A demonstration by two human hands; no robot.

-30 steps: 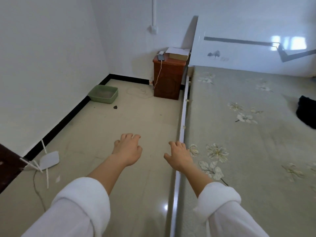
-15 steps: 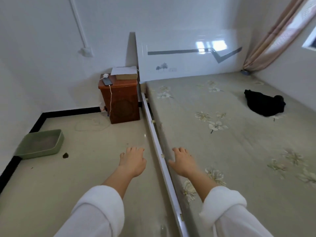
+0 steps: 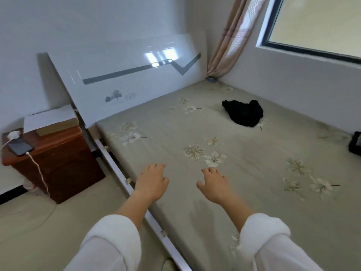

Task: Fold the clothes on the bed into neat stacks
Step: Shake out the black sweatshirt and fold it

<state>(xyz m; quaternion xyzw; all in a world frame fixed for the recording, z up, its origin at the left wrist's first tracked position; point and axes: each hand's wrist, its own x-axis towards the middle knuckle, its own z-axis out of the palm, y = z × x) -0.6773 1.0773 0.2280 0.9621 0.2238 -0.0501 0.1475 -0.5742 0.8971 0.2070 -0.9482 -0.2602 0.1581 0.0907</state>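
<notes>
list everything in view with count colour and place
black garment: 1, black, bunched on the bed's far side
bed: 1, grey-green floral sheet, right of frame
headboard: 1, glossy white, far end of bed
nightstand: 1, red-brown, left of bed
phone: 1, dark, on nightstand, white cable attached
box: 1, white and tan, back of nightstand
curtain: 1, beige, far corner
window: 1, dark frame, upper right
dark object: 1, black, right edge, cut off
left hand: 1, empty, over bed's edge
right hand: 1, empty, over sheet
sleeves: 2, white, on forearms

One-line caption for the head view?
Left hand and right hand hover empty over the floral bed, crumpled black garment lying beyond.
</notes>
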